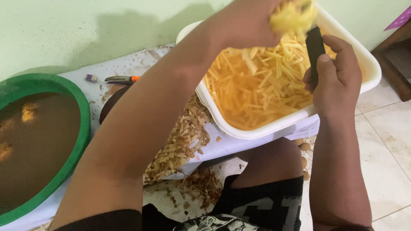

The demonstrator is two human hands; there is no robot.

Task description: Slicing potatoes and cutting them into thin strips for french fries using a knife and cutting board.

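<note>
My left hand [246, 23] is raised over a white tub [257, 130] and grips a peeled yellow potato [292, 17], blurred at the top of the view. My right hand [332, 72] is closed around the black handle of a knife [314, 49] right beside the potato; the blade is hidden by the potato. The tub holds several yellow potato sticks [261, 83] in water.
A green basin [81, 128] of murky brown water with a few potato pieces stands at left. A heap of brown peelings [182, 141] lies on the white sheet. A peeler with an orange tip [122, 78] rests near the wall. Tiled floor lies at right.
</note>
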